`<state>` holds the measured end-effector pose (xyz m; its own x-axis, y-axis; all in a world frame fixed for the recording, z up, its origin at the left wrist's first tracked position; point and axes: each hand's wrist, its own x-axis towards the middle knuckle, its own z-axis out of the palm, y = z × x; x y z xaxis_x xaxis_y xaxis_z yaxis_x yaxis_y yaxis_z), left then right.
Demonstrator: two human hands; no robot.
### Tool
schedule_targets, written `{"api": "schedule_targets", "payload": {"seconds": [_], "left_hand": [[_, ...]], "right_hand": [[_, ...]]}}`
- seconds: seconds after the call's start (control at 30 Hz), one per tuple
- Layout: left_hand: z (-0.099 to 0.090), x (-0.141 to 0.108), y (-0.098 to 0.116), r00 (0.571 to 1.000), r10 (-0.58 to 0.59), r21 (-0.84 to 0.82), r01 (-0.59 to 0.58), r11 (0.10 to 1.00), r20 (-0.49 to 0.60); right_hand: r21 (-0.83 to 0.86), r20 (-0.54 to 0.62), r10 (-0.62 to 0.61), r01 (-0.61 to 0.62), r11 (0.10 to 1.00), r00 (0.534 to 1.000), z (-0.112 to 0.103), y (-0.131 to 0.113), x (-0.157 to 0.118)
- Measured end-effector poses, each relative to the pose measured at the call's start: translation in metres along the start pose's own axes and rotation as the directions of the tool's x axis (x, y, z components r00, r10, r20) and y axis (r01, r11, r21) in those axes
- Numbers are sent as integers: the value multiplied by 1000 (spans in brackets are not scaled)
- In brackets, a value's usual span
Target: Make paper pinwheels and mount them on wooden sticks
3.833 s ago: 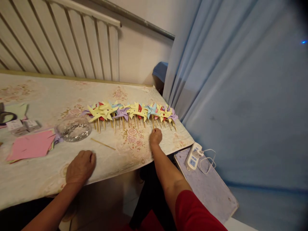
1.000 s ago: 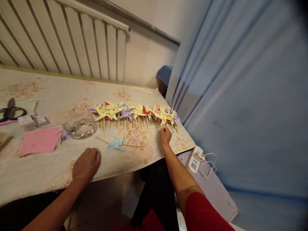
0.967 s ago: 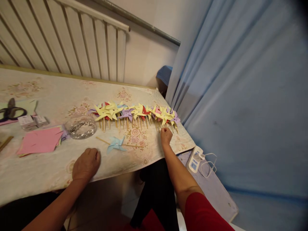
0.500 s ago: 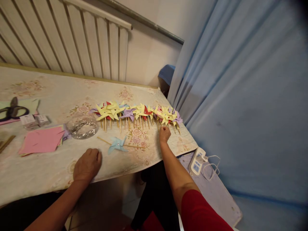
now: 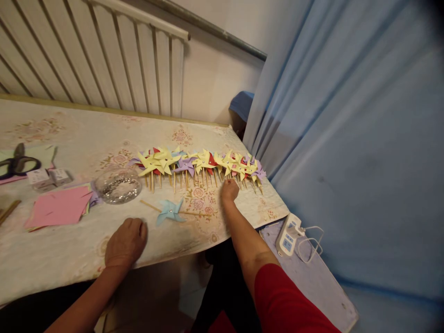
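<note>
A row of paper pinwheels (image 5: 185,164) in yellow, purple, red and blue lies on the table, sticks pointing towards me. My right hand (image 5: 229,190) is closed at the row's right part, its fingers around the stick of a yellow pinwheel (image 5: 228,162); the grip hides most of that stick. Near the table's front edge rests my left hand (image 5: 125,241), curled into a loose fist with nothing visible in it. Between the hands, a light-blue pinwheel (image 5: 170,211) lies with a stick across it, apart from the row.
A clear round dish (image 5: 119,186) holds small shiny pins. Pink paper squares (image 5: 58,206), small white boxes (image 5: 39,177), scissors (image 5: 19,163) and wooden sticks (image 5: 9,212) lie to the left. A power strip (image 5: 288,235) with a white cable sits lower right, beside a blue curtain (image 5: 347,152).
My right hand has moved a little left along the row, and the yellow pinwheel above it has shifted left too. My left hand stays in place.
</note>
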<state>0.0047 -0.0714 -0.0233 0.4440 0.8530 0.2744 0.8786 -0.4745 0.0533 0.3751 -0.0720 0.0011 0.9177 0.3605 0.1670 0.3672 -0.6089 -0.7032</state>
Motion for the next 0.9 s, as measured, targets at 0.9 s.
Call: {"api": "schedule_targets", "payload": {"seconds": [0.9], "left_hand": [[-2,0,0,999,-20,-21,20,1000,27]], "right_hand": [[-89,48,11,-7,996,999,18,-1,11]]}}
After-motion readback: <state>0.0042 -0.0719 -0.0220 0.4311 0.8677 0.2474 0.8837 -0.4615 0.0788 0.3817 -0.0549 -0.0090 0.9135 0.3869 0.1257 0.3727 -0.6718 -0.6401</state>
